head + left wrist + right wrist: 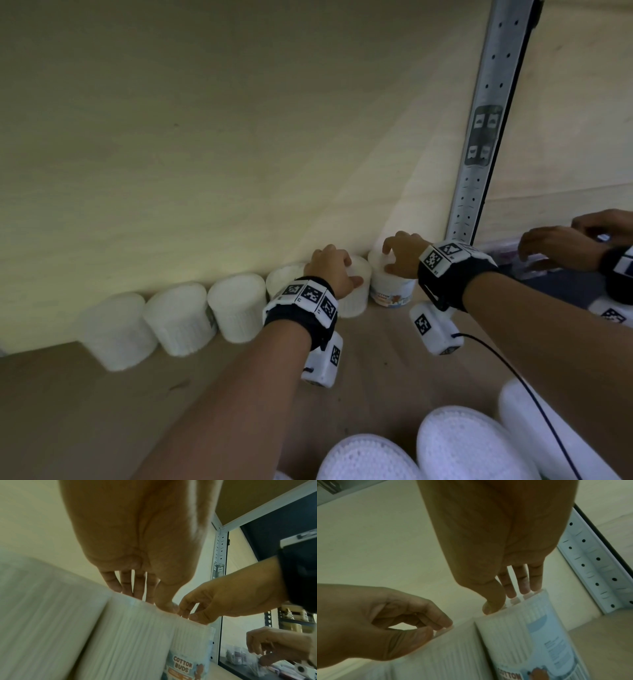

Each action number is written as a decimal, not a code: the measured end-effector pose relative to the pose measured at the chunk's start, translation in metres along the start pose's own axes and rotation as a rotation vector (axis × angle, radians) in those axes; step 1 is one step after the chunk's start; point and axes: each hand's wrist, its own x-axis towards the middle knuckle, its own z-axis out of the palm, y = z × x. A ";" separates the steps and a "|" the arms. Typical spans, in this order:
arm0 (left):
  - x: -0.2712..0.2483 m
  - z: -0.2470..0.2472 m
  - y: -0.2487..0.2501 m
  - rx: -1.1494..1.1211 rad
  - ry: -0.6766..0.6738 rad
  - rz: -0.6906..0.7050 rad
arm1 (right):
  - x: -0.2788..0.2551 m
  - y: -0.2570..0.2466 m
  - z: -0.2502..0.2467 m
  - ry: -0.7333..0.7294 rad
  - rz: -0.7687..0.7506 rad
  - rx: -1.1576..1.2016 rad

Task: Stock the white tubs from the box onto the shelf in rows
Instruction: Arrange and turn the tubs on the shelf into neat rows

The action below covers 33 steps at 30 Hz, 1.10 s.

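Observation:
White ribbed tubs stand in a row along the back of the wooden shelf (85, 411). My left hand (339, 270) reaches from above and grips the lid rim of one plain white tub (356, 301) between fingers and thumb (426, 632). Right beside it, touching, stands a tub with a blue "Cotton Buds" label (390, 291). My right hand (394, 260) grips the top of that one, fingers (524, 588) on the lid and thumb at the near rim. Both tubs sit on the shelf against the back wall. Close up, the left hand (145, 599) and the right hand (192, 614) nearly touch.
Several more tubs (178, 318) continue the row to the left. Other tubs (469, 442) lie at the bottom right, close to me. A perforated metal post (479, 137) stands just right of the labelled tub. Beyond it, another pair of hands (565, 246) shows.

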 end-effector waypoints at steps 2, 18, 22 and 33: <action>0.000 0.000 -0.001 -0.006 0.003 -0.002 | -0.002 0.002 -0.002 -0.002 -0.027 0.012; -0.002 0.000 0.000 -0.018 -0.003 -0.009 | -0.002 0.007 -0.014 0.019 -0.016 0.143; -0.001 0.001 0.001 -0.016 -0.001 -0.013 | -0.001 0.005 -0.006 -0.029 0.009 0.044; -0.003 0.000 0.000 0.003 -0.002 0.001 | -0.005 0.013 -0.011 -0.023 -0.088 0.049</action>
